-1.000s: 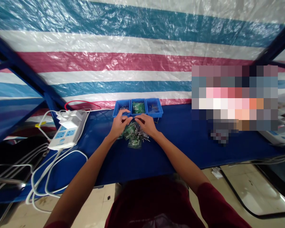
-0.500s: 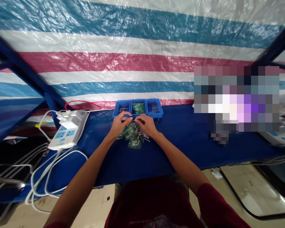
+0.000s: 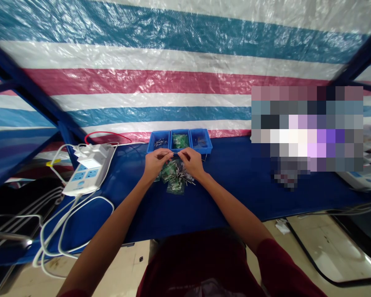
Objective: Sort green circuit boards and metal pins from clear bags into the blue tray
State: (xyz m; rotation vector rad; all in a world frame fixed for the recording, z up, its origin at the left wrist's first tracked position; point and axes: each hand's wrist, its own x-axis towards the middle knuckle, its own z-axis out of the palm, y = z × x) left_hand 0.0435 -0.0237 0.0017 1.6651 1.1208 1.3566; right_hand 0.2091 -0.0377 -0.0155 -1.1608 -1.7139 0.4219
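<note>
Fingertips of my left hand (image 3: 154,165) and my right hand (image 3: 191,163) pinch together, close to each other, with a thin, pale metal-looking piece (image 3: 175,153) spanning between them. Its exact kind is too small to make out. Just below the hands lies a pile of small green-tinted plastic bags (image 3: 174,186) mixed with loose screw-like metal pieces (image 3: 188,179). Behind the fingers stand three joined blue bins (image 3: 170,142): the left one has small metal pieces (image 3: 160,142), the middle one green packets (image 3: 180,141), the right one clear, hard-to-read contents (image 3: 200,141).
A white power strip (image 3: 89,175) with plugged-in adapters and looping white cables (image 3: 62,231) sits left on the blue tabletop (image 3: 235,181). Striped plastic sheeting (image 3: 185,78) hangs behind. A blurred-out area covers the right side.
Both hands have shifted slightly, and their fingers have closed into a tighter pinch. The thin piece between them shows more clearly now. The pile and bins look the same.
</note>
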